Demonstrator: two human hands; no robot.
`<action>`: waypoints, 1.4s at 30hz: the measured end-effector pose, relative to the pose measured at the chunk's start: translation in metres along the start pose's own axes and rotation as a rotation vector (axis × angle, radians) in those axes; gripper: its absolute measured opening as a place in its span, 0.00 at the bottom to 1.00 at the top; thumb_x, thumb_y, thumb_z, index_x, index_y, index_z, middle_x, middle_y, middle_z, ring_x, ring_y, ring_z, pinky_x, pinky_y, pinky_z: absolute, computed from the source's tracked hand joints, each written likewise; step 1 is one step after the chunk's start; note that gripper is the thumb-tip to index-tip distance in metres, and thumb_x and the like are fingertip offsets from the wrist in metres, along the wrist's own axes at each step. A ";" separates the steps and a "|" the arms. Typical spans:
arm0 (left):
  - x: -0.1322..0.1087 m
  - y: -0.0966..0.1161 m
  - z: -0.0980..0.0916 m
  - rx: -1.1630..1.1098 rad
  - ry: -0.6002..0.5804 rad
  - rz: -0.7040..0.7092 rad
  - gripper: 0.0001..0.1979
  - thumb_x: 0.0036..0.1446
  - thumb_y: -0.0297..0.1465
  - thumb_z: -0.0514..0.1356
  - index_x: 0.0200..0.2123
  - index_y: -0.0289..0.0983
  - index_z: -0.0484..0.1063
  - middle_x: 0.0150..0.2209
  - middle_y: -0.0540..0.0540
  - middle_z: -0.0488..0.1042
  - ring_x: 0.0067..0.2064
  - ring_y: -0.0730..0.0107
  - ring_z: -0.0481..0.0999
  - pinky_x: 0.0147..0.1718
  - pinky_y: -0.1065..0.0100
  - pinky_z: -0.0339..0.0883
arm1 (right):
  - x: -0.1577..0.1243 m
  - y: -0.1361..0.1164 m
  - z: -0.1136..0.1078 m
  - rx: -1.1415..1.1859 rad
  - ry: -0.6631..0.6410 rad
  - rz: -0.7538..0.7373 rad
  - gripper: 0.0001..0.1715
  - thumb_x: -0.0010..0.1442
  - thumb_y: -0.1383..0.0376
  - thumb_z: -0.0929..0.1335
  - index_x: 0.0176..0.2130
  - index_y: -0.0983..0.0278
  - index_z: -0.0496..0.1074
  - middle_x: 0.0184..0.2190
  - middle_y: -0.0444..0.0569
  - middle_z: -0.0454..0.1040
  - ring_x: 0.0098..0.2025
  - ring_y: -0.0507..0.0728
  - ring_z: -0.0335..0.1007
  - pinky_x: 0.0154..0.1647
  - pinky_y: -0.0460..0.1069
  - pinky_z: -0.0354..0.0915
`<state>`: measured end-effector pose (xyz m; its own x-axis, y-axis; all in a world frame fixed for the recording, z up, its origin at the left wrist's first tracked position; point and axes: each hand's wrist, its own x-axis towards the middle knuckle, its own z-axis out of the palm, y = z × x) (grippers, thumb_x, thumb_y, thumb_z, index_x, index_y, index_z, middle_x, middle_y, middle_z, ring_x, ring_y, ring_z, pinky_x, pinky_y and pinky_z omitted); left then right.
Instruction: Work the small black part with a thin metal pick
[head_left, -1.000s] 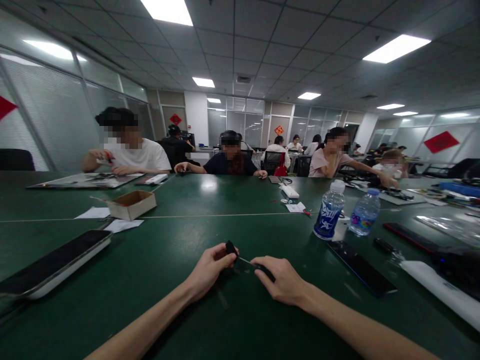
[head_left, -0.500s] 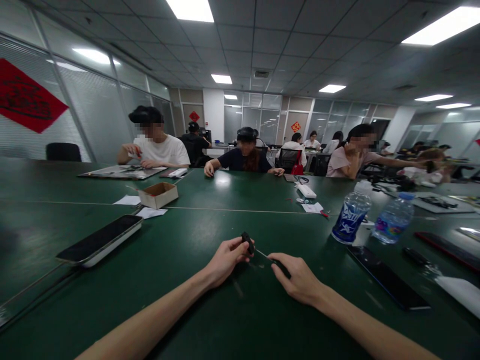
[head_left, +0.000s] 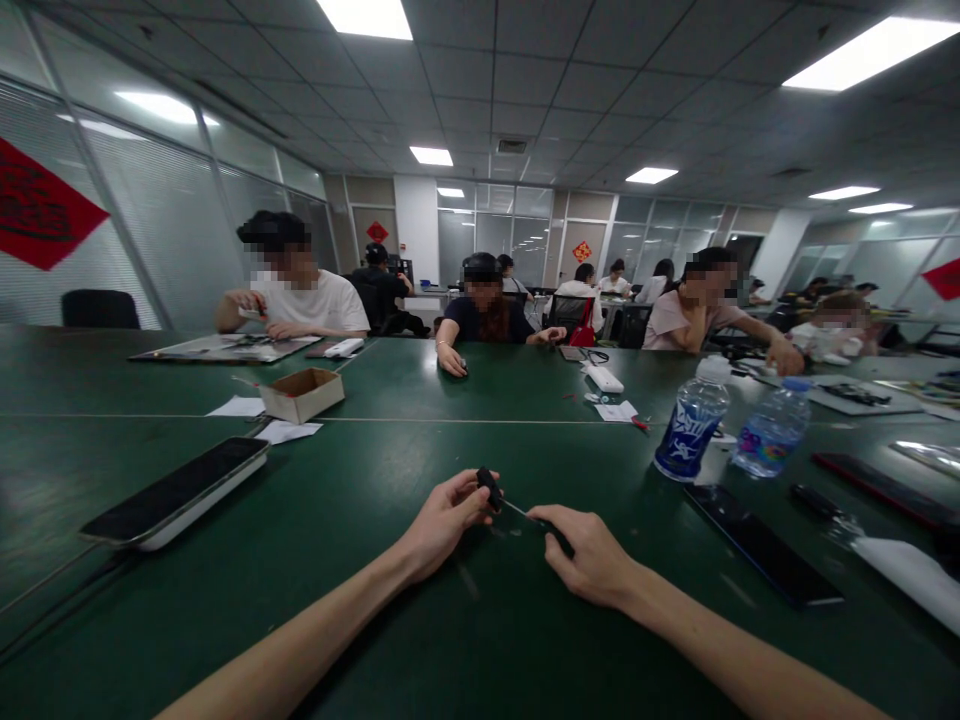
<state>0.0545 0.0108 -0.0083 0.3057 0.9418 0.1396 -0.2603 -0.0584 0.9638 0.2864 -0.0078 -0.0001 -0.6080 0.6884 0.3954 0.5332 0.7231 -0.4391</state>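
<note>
The small black part (head_left: 489, 489) is pinched in the left hand (head_left: 444, 527), with a thin metal shaft (head_left: 517, 511) held against it by the right hand (head_left: 589, 555), just above the tabletop (head_left: 315, 470) (grip unchanged from a second ago, only the view has shifted).

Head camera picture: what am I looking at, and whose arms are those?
No machine here. A camera worn on a person's head took this, looking forward and down, so the arms are that person's own. The left hand holds a small black object; the right hand holds a dark-handled tool with a thin metal shaft reaching to it. On the green table lie a phone-like device, a water bottle and a cardboard box. Another person sits across the table.
</note>
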 end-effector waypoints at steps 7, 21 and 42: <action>-0.001 0.003 0.002 0.125 -0.014 0.019 0.17 0.55 0.39 0.59 0.47 0.38 0.69 0.45 0.43 0.70 0.45 0.62 0.69 0.42 0.64 0.65 | -0.002 0.000 -0.002 -0.094 0.013 -0.012 0.18 0.63 0.68 0.59 0.53 0.65 0.64 0.33 0.48 0.69 0.30 0.51 0.63 0.32 0.46 0.61; -0.003 0.008 0.001 0.265 -0.052 -0.005 0.17 0.56 0.40 0.58 0.45 0.37 0.70 0.41 0.44 0.72 0.45 0.60 0.69 0.44 0.64 0.62 | -0.005 0.002 -0.003 -0.177 -0.033 -0.076 0.17 0.61 0.69 0.61 0.50 0.66 0.66 0.32 0.48 0.68 0.28 0.50 0.61 0.28 0.44 0.57; -0.006 0.012 0.005 0.228 -0.151 -0.013 0.13 0.55 0.36 0.59 0.41 0.34 0.69 0.39 0.42 0.73 0.40 0.62 0.72 0.42 0.63 0.65 | -0.003 -0.002 -0.004 -0.048 -0.009 -0.059 0.21 0.64 0.69 0.59 0.56 0.65 0.59 0.36 0.49 0.68 0.33 0.52 0.64 0.34 0.46 0.62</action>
<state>0.0538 0.0026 0.0036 0.4454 0.8839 0.1428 -0.0476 -0.1359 0.9896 0.2899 -0.0111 0.0031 -0.6442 0.6443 0.4122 0.5239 0.7643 -0.3760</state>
